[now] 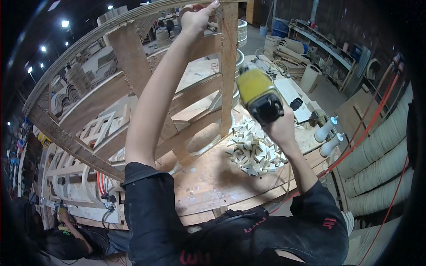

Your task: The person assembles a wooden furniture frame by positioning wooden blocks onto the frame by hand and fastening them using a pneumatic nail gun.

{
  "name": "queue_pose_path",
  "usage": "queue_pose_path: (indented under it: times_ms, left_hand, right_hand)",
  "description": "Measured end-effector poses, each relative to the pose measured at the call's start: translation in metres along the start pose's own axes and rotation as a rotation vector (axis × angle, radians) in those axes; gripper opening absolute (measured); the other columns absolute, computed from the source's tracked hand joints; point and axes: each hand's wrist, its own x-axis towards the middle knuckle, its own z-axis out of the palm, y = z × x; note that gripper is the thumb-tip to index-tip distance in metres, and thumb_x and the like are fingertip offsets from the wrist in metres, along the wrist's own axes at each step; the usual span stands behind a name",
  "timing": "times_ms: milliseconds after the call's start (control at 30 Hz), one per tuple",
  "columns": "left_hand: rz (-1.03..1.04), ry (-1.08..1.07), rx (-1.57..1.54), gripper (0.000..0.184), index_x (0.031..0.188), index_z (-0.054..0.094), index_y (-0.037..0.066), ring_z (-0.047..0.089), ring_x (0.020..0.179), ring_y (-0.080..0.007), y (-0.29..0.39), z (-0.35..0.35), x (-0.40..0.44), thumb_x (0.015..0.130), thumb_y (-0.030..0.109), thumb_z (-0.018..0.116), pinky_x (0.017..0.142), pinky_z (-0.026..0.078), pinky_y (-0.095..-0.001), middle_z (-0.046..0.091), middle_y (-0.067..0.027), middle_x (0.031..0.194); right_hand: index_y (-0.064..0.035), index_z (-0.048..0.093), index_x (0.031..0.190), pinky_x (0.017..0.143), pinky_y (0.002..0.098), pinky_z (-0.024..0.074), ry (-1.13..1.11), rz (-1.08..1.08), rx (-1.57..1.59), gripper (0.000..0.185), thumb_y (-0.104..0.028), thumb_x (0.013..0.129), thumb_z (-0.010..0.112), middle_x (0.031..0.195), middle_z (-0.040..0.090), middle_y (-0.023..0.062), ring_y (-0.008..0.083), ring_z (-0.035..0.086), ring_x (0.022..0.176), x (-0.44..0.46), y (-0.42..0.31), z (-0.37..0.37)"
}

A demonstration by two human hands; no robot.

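At the top of the view, my left hand (197,20) grips the upper part of a large wooden frame (228,66), its fingers bent over the wood. The frame stands tilted on the workbench (199,186) and has several crosspieces. My right hand (282,126) is closed round the handle of a yellow and black power tool (259,93), held in the air right of the frame and slightly blurred. Below the tool, a pile of small wooden blocks (255,146) lies on the bench.
Two white bottles (330,144) stand at the bench's right edge, near red hoses (368,128). Rolled pale material (377,155) is stacked at the right. Another person (71,239) works at the lower left, beside more wooden frames (80,173). Shelving (324,46) stands at the back right.
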Motion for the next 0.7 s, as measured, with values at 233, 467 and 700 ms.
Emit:
queue_pose_path:
  times_ms: [233,467,700]
  left_hand:
    - [-0.058,-0.059,-0.142,0.029,0.086,0.056,0.0,0.058,0.079,-0.0164,0.018,0.005,-0.012,0.072,0.018,0.074,0.076,0.051,-0.025,0.058,-0.0069,0.085]
    - [-0.133,0.009,-0.018,0.035,0.085,0.056,0.004,0.055,0.072,-0.0101,0.031,0.004,-0.017,0.066,0.022,0.079,0.065,0.047,-0.0207,0.058,-0.0037,0.082]
    - [-0.252,-0.031,-0.114,0.048,0.094,0.05,0.003,0.058,0.071,-0.0137,0.004,-0.004,0.015,0.062,0.019,0.081,0.062,0.049,-0.0253,0.058,-0.0062,0.082]
  right_hand:
    - [-0.0107,0.047,0.123,0.054,0.0378,0.0492,0.374,-0.24,-0.092,0.069,-0.035,0.063,0.072,0.066,0.061,0.0163,0.0302,0.062,0.057,0.056,-0.01,0.051]
    - [-0.0134,0.05,0.119,0.055,0.0401,0.0489,0.376,-0.221,-0.227,0.062,-0.029,0.063,0.071,0.066,0.061,0.0185,0.0313,0.061,0.056,0.077,-0.013,0.078]
    - [-0.0121,0.051,0.117,0.057,0.0396,0.0492,0.391,-0.197,-0.317,0.058,-0.022,0.063,0.069,0.071,0.062,0.0178,0.0322,0.062,0.062,0.078,-0.015,0.088]
